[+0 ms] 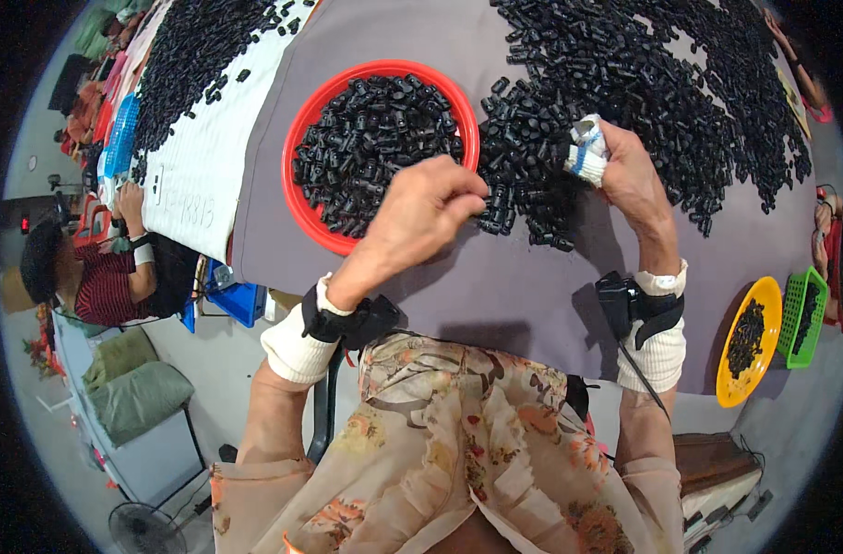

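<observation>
My left hand (pixel 428 205) is closed, fingertips pinched together, beside the right rim of a red round basin (pixel 300 214). Whatever it pinches is hidden or too small to name. Small black plastic cylindrical parts (pixel 375 138) fill the basin. A large loose heap of the same black parts (pixel 606 83) spreads over the grey tabletop. At the heap's near edge is my right hand (pixel 629 171), its fingers curled, with white and blue wrapping (pixel 588 150) on the finger ends. Its grip is mostly hidden, and I cannot make out what it holds.
At right stand a yellow plate (pixel 728 388) and a green basket (pixel 796 355), both with black parts. More parts lie on a white cloth (pixel 209 175) at left. A co-worker (pixel 107 268) sits there beside a blue basket (pixel 121 134). Another person's arm (pixel 800 65) reaches in far right.
</observation>
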### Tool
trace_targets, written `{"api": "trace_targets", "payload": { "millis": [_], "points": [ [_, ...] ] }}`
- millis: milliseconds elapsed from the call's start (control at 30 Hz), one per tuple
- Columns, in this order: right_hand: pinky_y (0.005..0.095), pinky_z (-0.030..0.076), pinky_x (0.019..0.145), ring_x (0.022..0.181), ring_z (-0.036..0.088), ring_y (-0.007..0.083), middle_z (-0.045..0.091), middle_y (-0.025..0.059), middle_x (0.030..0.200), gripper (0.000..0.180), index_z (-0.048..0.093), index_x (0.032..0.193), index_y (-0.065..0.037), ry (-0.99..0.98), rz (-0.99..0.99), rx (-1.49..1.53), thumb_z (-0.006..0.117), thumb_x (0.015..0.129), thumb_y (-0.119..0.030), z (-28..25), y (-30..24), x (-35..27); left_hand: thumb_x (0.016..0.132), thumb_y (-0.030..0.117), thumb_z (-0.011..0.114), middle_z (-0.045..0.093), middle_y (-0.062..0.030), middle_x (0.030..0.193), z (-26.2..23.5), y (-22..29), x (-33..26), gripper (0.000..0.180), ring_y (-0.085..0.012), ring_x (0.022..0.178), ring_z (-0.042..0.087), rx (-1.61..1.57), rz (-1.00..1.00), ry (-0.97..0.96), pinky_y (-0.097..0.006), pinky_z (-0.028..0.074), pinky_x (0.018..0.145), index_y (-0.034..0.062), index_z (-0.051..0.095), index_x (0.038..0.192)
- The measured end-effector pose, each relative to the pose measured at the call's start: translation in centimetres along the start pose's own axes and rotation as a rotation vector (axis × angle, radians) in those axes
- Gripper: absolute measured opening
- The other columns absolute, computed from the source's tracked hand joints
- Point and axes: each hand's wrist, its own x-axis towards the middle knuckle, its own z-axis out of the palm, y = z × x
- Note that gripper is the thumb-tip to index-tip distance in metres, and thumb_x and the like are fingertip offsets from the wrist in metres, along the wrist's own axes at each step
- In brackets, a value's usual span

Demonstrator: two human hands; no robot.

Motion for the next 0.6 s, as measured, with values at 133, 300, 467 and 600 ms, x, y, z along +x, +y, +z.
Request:
{"api": "trace_targets", "payload": {
  "millis": [133,300,467,600],
  "points": [
    [0.0247,0.035,0.054,0.059,0.042,0.0065,0.053,-0.0030,0.064,0.013,0.059,0.080,-0.002,-0.002,-0.013,0.051,0.062,0.077,-0.014,0.1,1.5,-0.5,0.065,0.007,0.066,0.051,-0.0108,0.075,2.8,-0.2,-0.8,0.015,-0.0286,0.074,0.051,0.354,0.187,-0.112,-0.038,0.042,0.065,0.0034,0.060,0.079],
    [0.0249,0.036,0.054,0.059,0.042,0.0068,0.052,-0.0027,0.063,0.015,0.059,0.081,-0.001,-0.004,-0.008,0.047,0.062,0.077,-0.015,0.4,1.5,-1.0,0.056,0.007,0.067,0.050,-0.0087,0.075,3.6,0.2,-1.2,0.020,-0.0254,0.074,0.049,0.629,0.300,-0.176,-0.035,0.040,0.062,0.0048,0.058,0.074],
    [0.0246,0.037,0.055,0.061,0.042,0.0067,0.051,-0.0032,0.065,0.014,0.058,0.082,-0.002,-0.013,-0.016,0.049,0.063,0.076,-0.014,0.6,1.4,-1.2,0.062,0.009,0.066,0.055,-0.0098,0.075,3.0,0.1,-0.4,0.021,-0.0254,0.073,0.054,0.360,0.221,-0.102,-0.035,0.043,0.063,0.0025,0.058,0.080],
    [0.0230,0.036,0.055,0.063,0.041,0.0049,0.052,-0.0042,0.067,0.016,0.057,0.082,-0.002,-0.025,-0.049,0.159,0.066,0.075,-0.014,1.4,-0.4,-1.1,0.076,0.009,0.063,0.059,-0.0029,0.071,-0.3,2.1,1.0,0.016,-0.0057,0.065,0.053,-0.246,-0.226,-0.090,-0.021,0.044,0.060,-0.0009,0.059,0.088]
  ]
}}
